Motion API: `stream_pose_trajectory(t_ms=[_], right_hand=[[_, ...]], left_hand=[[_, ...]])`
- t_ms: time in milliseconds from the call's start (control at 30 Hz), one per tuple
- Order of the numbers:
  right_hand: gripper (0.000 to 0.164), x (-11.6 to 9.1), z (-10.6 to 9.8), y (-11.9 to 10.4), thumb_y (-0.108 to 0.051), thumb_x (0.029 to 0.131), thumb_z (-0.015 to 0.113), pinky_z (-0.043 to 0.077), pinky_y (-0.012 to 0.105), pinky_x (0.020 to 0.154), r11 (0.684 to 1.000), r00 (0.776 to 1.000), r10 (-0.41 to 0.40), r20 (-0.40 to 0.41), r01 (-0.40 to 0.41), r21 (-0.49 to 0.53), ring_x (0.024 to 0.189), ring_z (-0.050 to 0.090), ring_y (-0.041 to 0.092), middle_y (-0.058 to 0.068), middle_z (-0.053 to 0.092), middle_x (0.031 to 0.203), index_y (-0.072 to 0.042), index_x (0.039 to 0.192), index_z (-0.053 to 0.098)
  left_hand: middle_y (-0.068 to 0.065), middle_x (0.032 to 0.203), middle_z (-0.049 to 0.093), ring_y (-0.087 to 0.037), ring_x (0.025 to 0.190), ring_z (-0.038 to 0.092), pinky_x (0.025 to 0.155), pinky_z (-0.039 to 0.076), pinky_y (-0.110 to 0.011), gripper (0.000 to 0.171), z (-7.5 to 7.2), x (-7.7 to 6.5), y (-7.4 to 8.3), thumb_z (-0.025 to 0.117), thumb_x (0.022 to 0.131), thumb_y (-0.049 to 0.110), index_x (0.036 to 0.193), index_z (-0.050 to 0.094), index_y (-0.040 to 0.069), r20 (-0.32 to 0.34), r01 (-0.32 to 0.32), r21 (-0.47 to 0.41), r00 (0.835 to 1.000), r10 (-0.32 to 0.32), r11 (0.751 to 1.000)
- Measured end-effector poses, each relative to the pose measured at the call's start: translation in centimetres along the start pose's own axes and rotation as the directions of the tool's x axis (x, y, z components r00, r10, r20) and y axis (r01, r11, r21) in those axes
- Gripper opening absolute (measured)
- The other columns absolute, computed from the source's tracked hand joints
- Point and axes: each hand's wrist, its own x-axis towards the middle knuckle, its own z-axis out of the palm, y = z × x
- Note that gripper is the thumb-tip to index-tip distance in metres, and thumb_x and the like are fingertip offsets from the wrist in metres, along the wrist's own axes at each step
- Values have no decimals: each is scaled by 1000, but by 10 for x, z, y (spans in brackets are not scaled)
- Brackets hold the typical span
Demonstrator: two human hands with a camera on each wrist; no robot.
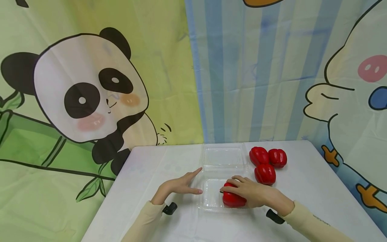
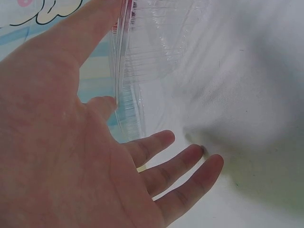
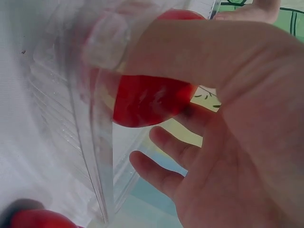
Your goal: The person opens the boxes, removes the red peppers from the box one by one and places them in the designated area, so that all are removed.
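In the head view, my right hand (image 1: 253, 192) grips a red bell pepper (image 1: 233, 199) over the right part of a clear plastic clamshell box (image 1: 211, 196). The right wrist view shows the thumb and a finger round the glossy pepper (image 3: 152, 102), with other fingers off it. Whether the pepper touches the box floor, I cannot tell. My left hand (image 1: 185, 184) is at the box's left side, thumb and fingers spread, holding nothing. Close up in the left wrist view, the box wall (image 2: 147, 52) stands by its thumb and index finger.
The box's lid (image 1: 224, 157) lies folded back, away from me. Three more red bell peppers (image 1: 259, 156) sit in a cluster on the white table (image 1: 314, 188), right of the box. A cartoon-printed curtain (image 1: 169, 67) hangs behind the table.
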Motion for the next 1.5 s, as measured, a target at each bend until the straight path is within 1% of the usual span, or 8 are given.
stream_pose_trajectory(t_ms=[300, 467, 700, 833, 1033, 1200, 1333, 1500], right_hand=[[105, 1, -4, 0, -9, 67, 91, 58, 48, 90, 1000, 999, 11, -31, -11, 11, 140, 37, 31, 3, 44, 151, -44, 150, 38], [105, -1, -8, 1, -11, 66, 92, 58, 47, 90, 1000, 998, -7, -67, 8, 21, 138, 39, 29, 3, 44, 149, -39, 151, 37], [107, -8, -15, 4, -15, 63, 95, 59, 49, 87, 998, 991, 21, -129, -14, 57, 137, 40, 29, 2, 45, 147, -37, 151, 38], [108, -14, -17, 9, -18, 62, 95, 58, 52, 89, 999, 983, 21, -181, -12, 47, 137, 40, 29, 3, 45, 148, -34, 152, 38], [108, -27, -19, 17, -21, 62, 96, 59, 51, 87, 999, 969, 30, -245, -19, 48, 136, 41, 30, 4, 45, 148, -30, 153, 38], [110, -39, -23, 22, -20, 62, 96, 58, 54, 86, 996, 955, 74, -287, -57, 70, 136, 41, 34, 8, 46, 147, -30, 154, 37], [111, -48, -26, 25, -21, 61, 97, 59, 52, 83, 992, 942, 108, -317, -83, 91, 136, 41, 35, 10, 46, 146, -32, 153, 37], [113, -59, -29, 30, -22, 56, 98, 61, 49, 80, 989, 924, 136, -359, -107, 100, 134, 43, 35, 9, 47, 144, -31, 152, 39]], left_hand=[[-15, 165, 23, -33, 153, 24, 118, 29, -59, 105, 0, 0, 0, 70, 87, 58, 163, 7, 24, -2, 2, 1, 1000, -2, 1000], [-14, 165, 23, -33, 153, 24, 118, 29, -59, 105, 1, 0, -1, 70, 87, 59, 163, 6, 25, -3, 0, 3, 1000, 0, 1000], [-14, 165, 22, -33, 153, 23, 118, 29, -59, 105, 1, 2, -3, 69, 88, 59, 163, 6, 25, 1, -5, 1, 1000, 5, 1000], [-14, 165, 22, -33, 153, 22, 119, 28, -59, 104, 1, 1, -3, 69, 88, 59, 163, 5, 25, 4, -8, -4, 1000, 8, 1000], [-14, 165, 22, -33, 153, 22, 119, 29, -58, 105, -1, 0, 0, 69, 88, 58, 163, 6, 22, 6, -9, 7, 1000, 9, 1000], [-15, 165, 22, -33, 153, 22, 119, 28, -58, 104, -1, -1, 0, 69, 89, 57, 163, 5, 22, 9, -11, 9, 1000, 10, 1000], [-14, 166, 22, -32, 154, 22, 119, 28, -58, 104, -2, 0, 0, 69, 89, 57, 164, 5, 23, 10, -15, 10, 1000, 15, 1000], [-14, 166, 21, -32, 154, 21, 120, 27, -57, 103, -1, 0, -1, 69, 89, 57, 163, 5, 26, 12, -12, 0, 1000, 12, 1000]])
